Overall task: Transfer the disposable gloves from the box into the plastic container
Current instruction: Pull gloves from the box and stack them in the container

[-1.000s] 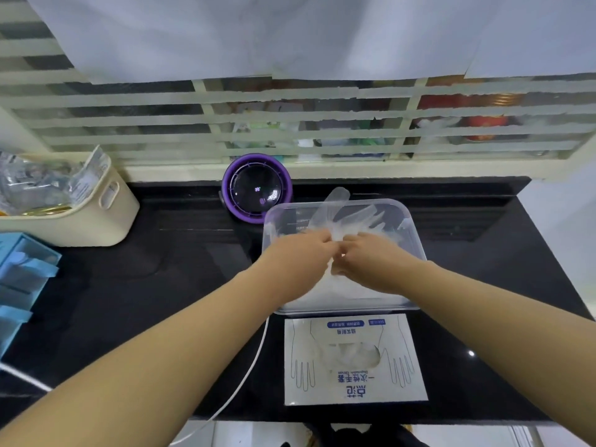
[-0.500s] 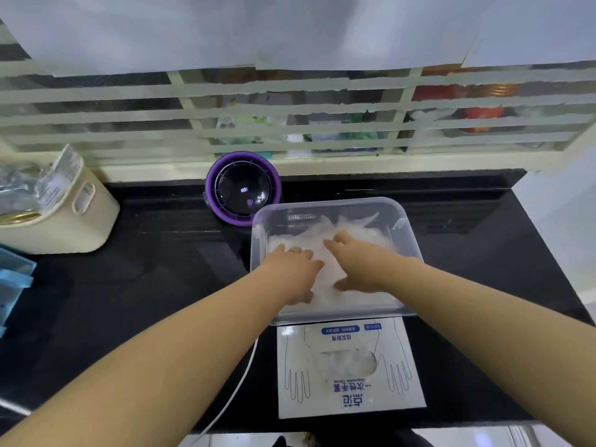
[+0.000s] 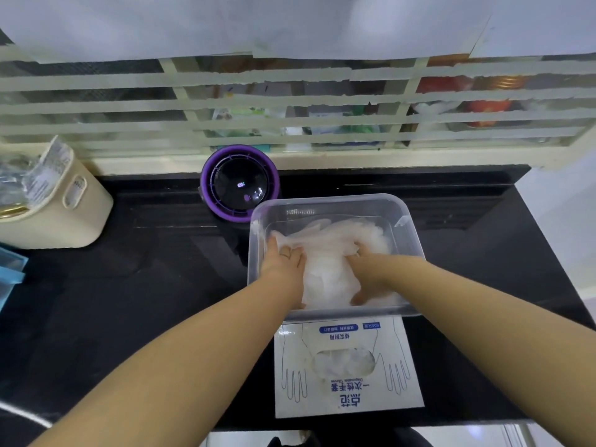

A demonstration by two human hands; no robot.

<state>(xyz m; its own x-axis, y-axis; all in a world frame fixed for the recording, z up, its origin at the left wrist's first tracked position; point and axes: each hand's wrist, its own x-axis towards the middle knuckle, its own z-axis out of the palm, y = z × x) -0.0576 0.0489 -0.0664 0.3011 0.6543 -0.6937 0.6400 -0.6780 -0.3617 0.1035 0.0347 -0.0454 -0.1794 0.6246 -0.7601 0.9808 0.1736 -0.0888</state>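
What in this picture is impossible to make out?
Head view:
- Box contents: only a small oval opening shows.
- Right hand fingertips: buried in the gloves, grip unclear.
- Shelf goods behind the glass: masked by tape strips.
- Blue item: cut by the left edge.

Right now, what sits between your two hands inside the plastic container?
The head view shows the pile of clear disposable gloves between the left hand and right hand, both touching it.
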